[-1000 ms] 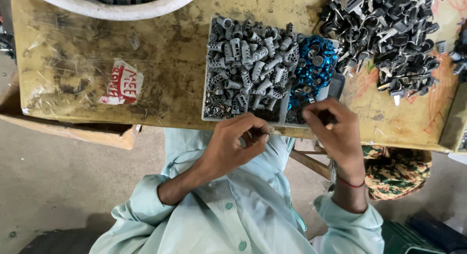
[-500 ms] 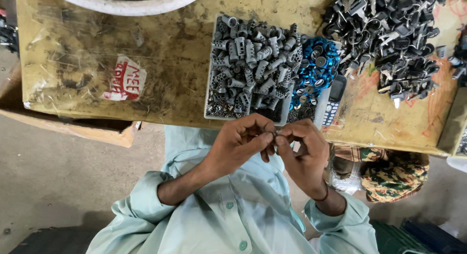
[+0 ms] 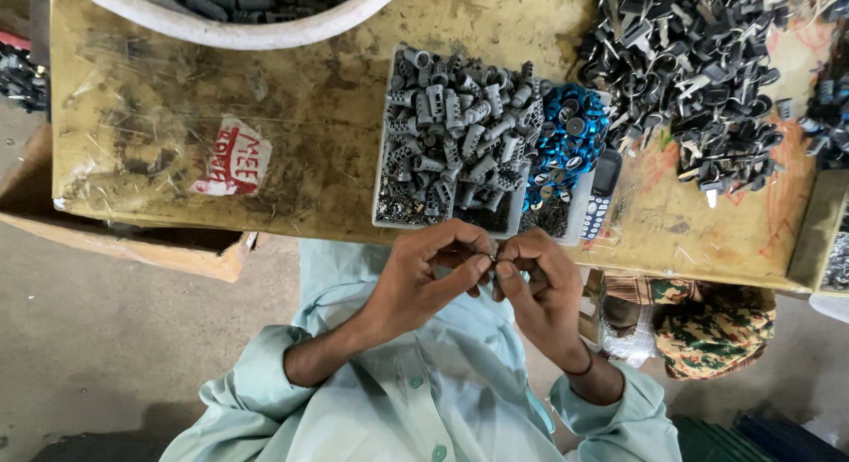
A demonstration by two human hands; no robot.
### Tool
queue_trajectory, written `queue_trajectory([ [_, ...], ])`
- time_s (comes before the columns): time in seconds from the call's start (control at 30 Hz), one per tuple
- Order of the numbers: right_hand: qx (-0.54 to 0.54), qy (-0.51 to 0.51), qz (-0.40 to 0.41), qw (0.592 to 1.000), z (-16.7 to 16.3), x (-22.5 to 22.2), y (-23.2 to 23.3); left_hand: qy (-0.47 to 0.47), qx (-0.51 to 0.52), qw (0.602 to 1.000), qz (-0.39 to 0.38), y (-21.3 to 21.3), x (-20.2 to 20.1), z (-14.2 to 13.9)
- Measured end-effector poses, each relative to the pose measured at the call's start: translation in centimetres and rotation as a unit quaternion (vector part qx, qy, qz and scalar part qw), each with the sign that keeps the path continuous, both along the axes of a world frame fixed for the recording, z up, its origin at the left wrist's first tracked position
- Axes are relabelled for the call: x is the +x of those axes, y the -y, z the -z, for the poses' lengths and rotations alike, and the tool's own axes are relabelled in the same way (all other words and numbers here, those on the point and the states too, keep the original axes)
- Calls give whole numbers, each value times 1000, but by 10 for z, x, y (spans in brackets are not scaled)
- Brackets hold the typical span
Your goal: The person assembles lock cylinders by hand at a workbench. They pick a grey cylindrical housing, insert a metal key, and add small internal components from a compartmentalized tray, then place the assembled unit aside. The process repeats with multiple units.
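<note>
Both hands meet just off the near edge of the table [image 3: 309, 175], the left hand [image 3: 420, 281] and the right hand [image 3: 539, 290] pinching one small metal part [image 3: 492, 257] between their fingertips, which touch. Just beyond them a white tray [image 3: 382, 161] rests on the table, heaped with grey ribbed sleeves [image 3: 455, 130] and, in its right compartment, blue caps [image 3: 566, 139], a keypad phone [image 3: 601, 193] lying beside it. Farther off lie a heap of black parts [image 3: 690, 73] and a white basin [image 3: 239, 33].
</note>
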State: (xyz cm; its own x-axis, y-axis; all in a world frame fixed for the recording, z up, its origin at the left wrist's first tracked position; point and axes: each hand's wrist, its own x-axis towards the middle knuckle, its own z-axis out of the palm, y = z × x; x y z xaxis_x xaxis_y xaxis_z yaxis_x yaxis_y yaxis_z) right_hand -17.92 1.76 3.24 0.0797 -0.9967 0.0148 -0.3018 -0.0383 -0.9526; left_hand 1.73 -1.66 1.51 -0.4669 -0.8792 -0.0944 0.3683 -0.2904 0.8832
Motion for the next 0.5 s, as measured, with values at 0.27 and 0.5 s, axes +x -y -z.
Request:
queue_trajectory([
  [0.27,-183,-118,-135,967,12,-18,8,112,-25,992,43,7,11,3],
  [0.5,22,-5,-73,997,-2,-17,18,-18,96,991,93,4,11,15],
])
